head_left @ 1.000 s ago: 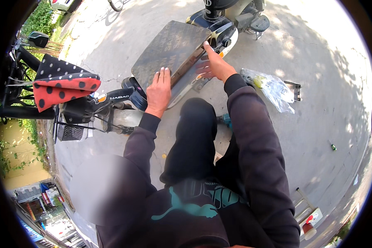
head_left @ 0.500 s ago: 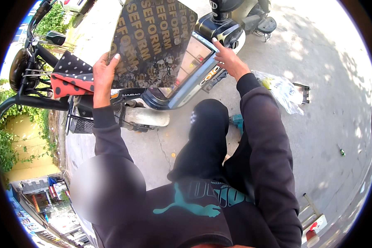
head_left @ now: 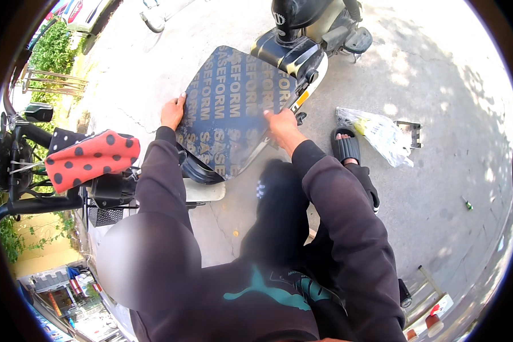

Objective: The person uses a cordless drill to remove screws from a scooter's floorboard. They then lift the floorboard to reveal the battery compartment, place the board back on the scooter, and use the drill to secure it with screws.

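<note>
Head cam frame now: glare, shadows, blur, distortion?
Head view: pavement blown out near white toward the top, dappled shade at right; head view: round grey blur at lower left, over part of the left sleeve; head view: black fisheye rim, ground curving along it; head view: print on the board fades by the right hand, cause unclear.

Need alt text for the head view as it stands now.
Two bare hands, left and right, hold opposite edges of a dark, letter-patterned board over a scooter's floor area. A clear plastic bag lies on the pavement to the right.
</note>
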The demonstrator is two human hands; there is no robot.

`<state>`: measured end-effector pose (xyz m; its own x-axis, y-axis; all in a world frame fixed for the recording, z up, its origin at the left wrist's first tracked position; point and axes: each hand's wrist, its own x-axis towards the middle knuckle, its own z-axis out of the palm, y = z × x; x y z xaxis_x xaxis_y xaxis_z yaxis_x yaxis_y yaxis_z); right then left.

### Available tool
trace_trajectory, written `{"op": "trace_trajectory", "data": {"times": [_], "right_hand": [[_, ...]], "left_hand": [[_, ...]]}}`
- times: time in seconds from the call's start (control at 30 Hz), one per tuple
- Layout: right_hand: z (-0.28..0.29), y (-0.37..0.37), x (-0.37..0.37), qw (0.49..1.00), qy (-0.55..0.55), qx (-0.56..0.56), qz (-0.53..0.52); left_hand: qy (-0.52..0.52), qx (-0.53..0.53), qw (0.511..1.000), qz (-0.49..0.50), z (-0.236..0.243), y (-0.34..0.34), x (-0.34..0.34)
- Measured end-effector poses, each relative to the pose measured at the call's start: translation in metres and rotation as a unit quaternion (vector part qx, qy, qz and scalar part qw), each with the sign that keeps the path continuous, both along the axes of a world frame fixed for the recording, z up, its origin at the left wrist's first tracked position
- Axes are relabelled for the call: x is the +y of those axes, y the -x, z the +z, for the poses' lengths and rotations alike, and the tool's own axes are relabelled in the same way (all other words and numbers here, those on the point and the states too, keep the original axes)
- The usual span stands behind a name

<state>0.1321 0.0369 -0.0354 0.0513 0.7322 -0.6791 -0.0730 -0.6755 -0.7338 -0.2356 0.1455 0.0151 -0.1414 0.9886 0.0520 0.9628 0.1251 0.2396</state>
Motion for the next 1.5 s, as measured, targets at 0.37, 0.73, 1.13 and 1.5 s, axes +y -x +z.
{"op": "trace_trajectory", "data": {"times": [0.37, 0.73, 1.13, 1.5], "right_hand": [[0.046, -0.025, -0.004, 0.975, -0.007, -0.116, 0.192], [-0.010, -0.024, -0.012, 0.969, -0.154, -0.102, 0.165], [-0.005, -0.003, -0.018, 0.979, -0.114, -0.167, 0.026], [-0.058, 0.000, -0.054, 0.934, -0.356, 0.020, 0.027]], "left_hand": [[0.058, 0.052, 0.997, 0.009, -0.098, -0.009, 0.039], [0.003, 0.145, 0.989, 0.040, -0.081, -0.034, 0.028], [-0.161, 0.146, 0.942, -0.258, -0.025, -0.133, 0.048], [0.014, 0.036, 0.981, -0.190, -0.044, -0.199, 0.041]]}}
